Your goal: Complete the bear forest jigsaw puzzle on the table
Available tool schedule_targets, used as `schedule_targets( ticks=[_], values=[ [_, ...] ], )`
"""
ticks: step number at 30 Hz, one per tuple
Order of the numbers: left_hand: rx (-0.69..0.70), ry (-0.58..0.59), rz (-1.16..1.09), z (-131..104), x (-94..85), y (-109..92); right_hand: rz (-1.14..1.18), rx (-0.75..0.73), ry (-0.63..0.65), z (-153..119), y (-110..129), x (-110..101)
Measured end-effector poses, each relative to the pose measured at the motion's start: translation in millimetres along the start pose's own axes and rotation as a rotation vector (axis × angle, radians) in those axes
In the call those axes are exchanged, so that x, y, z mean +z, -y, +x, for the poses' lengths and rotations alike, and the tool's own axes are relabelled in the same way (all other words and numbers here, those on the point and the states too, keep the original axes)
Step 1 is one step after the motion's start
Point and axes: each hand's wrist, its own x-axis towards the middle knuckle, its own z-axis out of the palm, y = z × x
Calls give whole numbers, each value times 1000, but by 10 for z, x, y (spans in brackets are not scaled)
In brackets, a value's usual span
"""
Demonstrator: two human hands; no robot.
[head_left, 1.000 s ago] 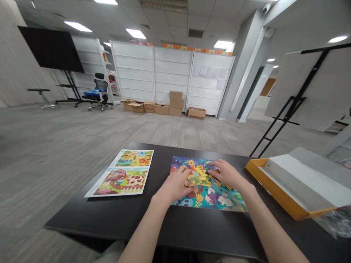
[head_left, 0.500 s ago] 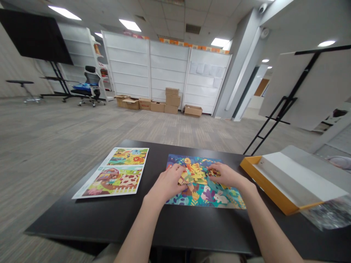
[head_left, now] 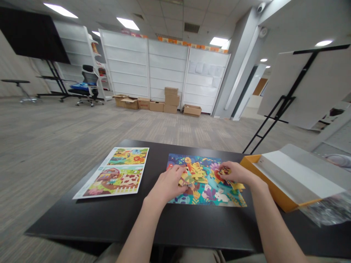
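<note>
Head view: right hand (head_left: pixel 234 172), fingers curled round some puzzle pieces (head_left: pixel 225 171), has slid rightward, baring more picture board (head_left: pixel 215 199) between hands and leaving pieces in two groups; left hand (head_left: pixel 167 183) half-curled at yellow pieces (head_left: pixel 199 173) just beyond its fingertips, grip unclear.

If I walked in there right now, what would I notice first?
Probably the bright picture mat on the black table, with yellow pieces lying on it between the left hand and the right hand. Next might come the colourful printed sheet at the table's left and the open orange-yellow box at its right. Farther back, a big black screen stands at upper left.
</note>
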Motion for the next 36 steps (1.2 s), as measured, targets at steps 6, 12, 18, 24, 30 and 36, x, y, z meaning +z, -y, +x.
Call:
schedule_targets(
  ticks=[6, 12, 18, 24, 30, 36],
  values=[
    [-3, 4, -20, -4, 6, 24, 77, 48, 11, -28, -131, -25],
    [-12, -1, -1, 8, 32, 27, 88, 101, 38, -62, -235, -75],
    [-17, 3, 9, 16, 29, 16, 133, 166, 82, -133, -285, -163],
    [6, -26, 8, 12, 51, 50, 106, 154, 86, -128, -318, -164],
    [3, -25, 9, -14, -3, 22, 47, 186, 59, -103, -455, -115],
    [-12, -24, 25, -44, -61, 17, 19, 184, 38, -51, -632, -39]
  ],
)
